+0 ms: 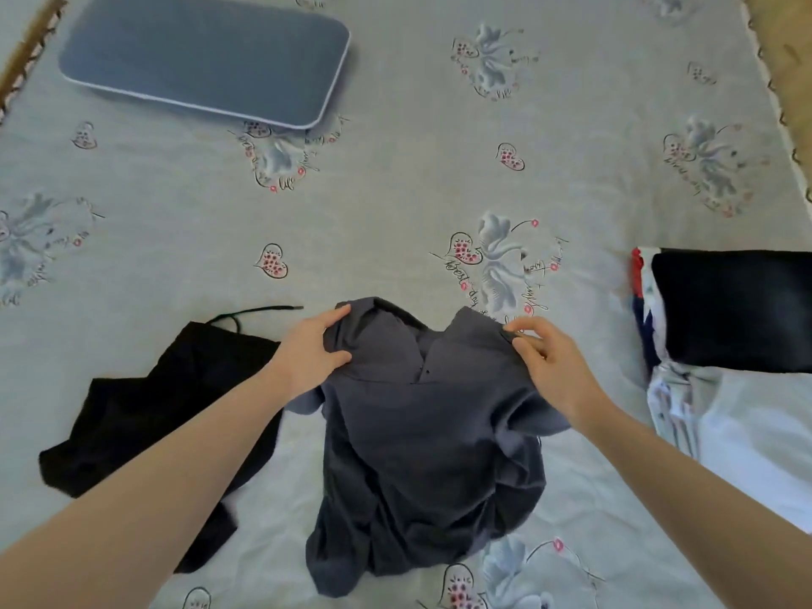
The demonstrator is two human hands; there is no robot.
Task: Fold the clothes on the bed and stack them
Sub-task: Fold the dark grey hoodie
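A grey-blue collared shirt (422, 446) lies bunched in the near middle of the bed, collar away from me. My left hand (314, 351) grips its left shoulder and my right hand (547, 362) pinches its right shoulder. Black drawstring trousers (145, 424) lie crumpled to the left, partly under my left forearm. At the right edge sits a stack of folded clothes: a black piece (734, 309) on top, a red, white and navy patterned one (642, 301) beneath it, and a white printed garment (720, 424) closer to me.
The bed is covered by a pale grey sheet (395, 204) printed with hearts and flowers. A flat blue-grey pillow (206, 54) lies at the far left. The bed's edges show at the far left and far right corners.
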